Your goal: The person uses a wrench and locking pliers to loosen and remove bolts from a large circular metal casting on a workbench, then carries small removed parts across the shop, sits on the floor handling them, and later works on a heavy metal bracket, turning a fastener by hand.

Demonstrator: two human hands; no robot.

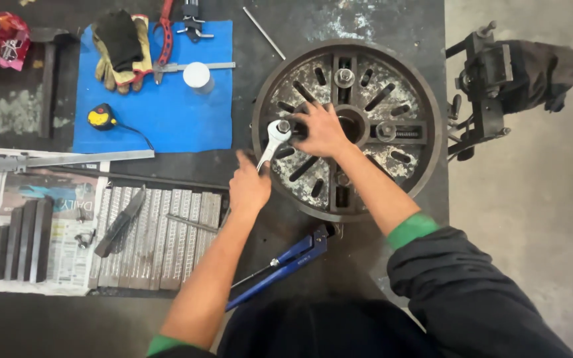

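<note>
A large round slotted metal plate lies flat on the dark table. My left hand grips the lower end of a silver wrench, whose ring end sits on a nut at the plate's left side. My right hand presses down on the plate just right of that nut, near the centre hole, its fingers curled around a dark part beneath them.
A blue cloth carries work gloves, red-handled pliers, a white cup and a yellow tape measure. Newspaper with metal bars sits left. A blue-handled tool lies near me. A dark vise stands right.
</note>
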